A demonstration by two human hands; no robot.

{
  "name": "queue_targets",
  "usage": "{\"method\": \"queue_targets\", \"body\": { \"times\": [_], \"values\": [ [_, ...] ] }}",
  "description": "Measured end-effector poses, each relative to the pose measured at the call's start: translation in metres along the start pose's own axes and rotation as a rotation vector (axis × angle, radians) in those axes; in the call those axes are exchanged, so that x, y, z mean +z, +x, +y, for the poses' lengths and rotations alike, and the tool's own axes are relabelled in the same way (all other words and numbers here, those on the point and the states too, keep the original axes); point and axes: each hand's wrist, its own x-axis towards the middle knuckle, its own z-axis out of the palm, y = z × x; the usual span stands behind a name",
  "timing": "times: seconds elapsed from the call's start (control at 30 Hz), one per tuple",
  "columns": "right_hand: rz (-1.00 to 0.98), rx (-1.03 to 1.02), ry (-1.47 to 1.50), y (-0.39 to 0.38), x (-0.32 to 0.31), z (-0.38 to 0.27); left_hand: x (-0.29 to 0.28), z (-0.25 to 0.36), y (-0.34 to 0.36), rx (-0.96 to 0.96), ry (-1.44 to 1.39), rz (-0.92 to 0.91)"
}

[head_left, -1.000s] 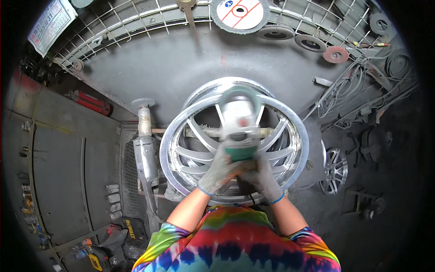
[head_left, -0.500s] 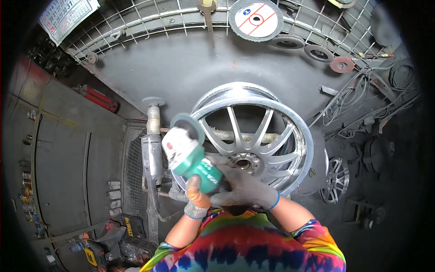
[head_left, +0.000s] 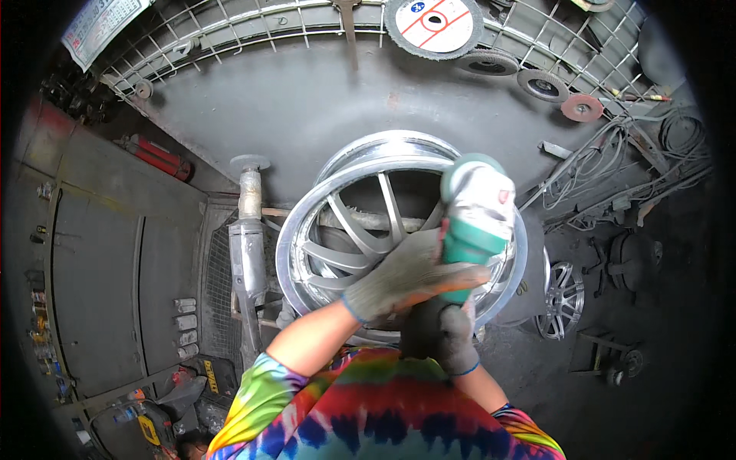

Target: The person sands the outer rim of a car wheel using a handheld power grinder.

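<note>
An angle grinder point(head_left: 477, 230) with a green body and a white-grey head is held in both gloved hands above the right part of a silver alloy wheel point(head_left: 288, 244). My left hand point(head_left: 410, 280) reaches across the wheel, its fingers wrapped round the green body. Lower down, my right hand point(head_left: 458, 341) is closed round the grinder's rear end. The grinder's disc point(head_left: 484, 162) shows partly behind the head, at the wheel's upper right edge; whether it touches the metal I cannot tell. Hands and tool hide the wheel's hub and several spokes.
Left of the wheel stands a grey metal tool on a post point(head_left: 247, 257). Abrasive discs point(head_left: 435, 27) hang on a wire rack at the back. Cables point(head_left: 598, 165) coil at the right, with another wheel point(head_left: 563, 300) below them. A red cylinder point(head_left: 159, 157) lies far left.
The grinder has swung from the wheel's left side across to its right side, its head now pointing up. My left hand has moved right over the wheel, and my right hand has shifted lower.
</note>
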Motion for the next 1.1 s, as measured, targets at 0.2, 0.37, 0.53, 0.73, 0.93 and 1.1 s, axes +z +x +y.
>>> {"method": "queue_targets", "body": {
  "times": [0.2, 0.37, 0.53, 0.73, 0.93, 1.1],
  "values": [
    [-0.075, 0.043, -0.175, 0.002, -0.004, -0.022, -0.007, -0.006, -0.023, 0.129, 0.050, -0.150],
    [-0.400, 0.091, -0.676, 0.026, 0.065, -0.033, -0.012, -0.050, -0.098, -0.035, -0.502, 0.234],
    [-0.553, 0.447, -0.748, 0.047, 0.086, -0.015, -0.010, -0.062, -0.121, 0.262, -0.847, 0.372],
    [-0.472, 0.336, -0.703, 0.035, 0.075, -0.027, -0.002, -0.064, -0.115, 0.020, -0.919, 0.507],
    [-0.081, 0.214, -0.123, 0.010, 0.054, -0.017, -0.034, 0.005, -0.041, -0.102, -0.214, -0.034],
    [-0.173, 0.203, -0.355, 0.022, 0.053, -0.020, -0.028, -0.014, -0.066, 0.019, -0.428, 0.139]
  ]
}}
